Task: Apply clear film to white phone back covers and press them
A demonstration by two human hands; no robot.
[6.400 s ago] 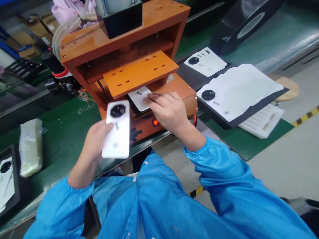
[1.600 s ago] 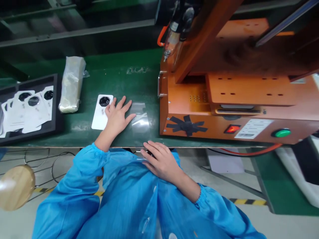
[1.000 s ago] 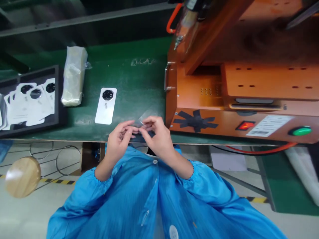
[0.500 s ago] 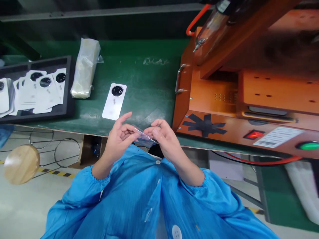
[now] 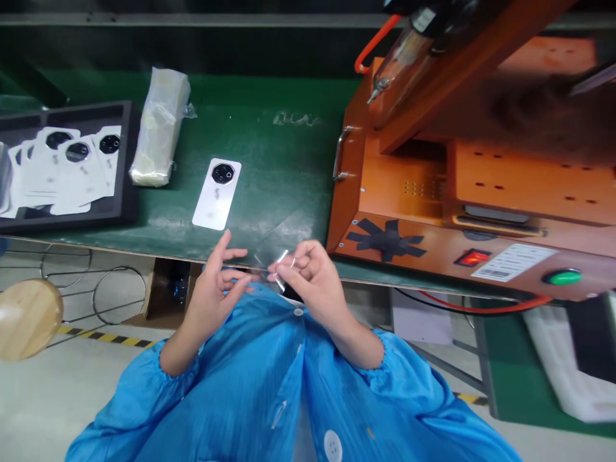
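Observation:
My right hand [image 5: 315,279] pinches a clear plastic film [image 5: 283,268] between thumb and fingertips, in front of my chest at the table's near edge. The film is see-through and catches the light, so its full outline is hard to make out. My left hand [image 5: 215,289] is beside it on the left, open, fingers spread and the thumb pointing toward the film. Just beyond my left fingertips a white phone back cover [image 5: 215,199] with a round black camera area lies flat on the green table [image 5: 274,160].
A black tray [image 5: 129,160] at the left holds several white covers [image 5: 79,170]. Next to it lies a plastic-wrapped bundle [image 5: 161,128]. An orange machine [image 5: 385,212] with a red switch and green button fills the right. A round wooden stool [image 5: 31,317] stands lower left.
My left hand has drawn away to the left from the film, its fingers spreading. My right hand keeps the film, which is turned more upright. The view has shifted slightly.

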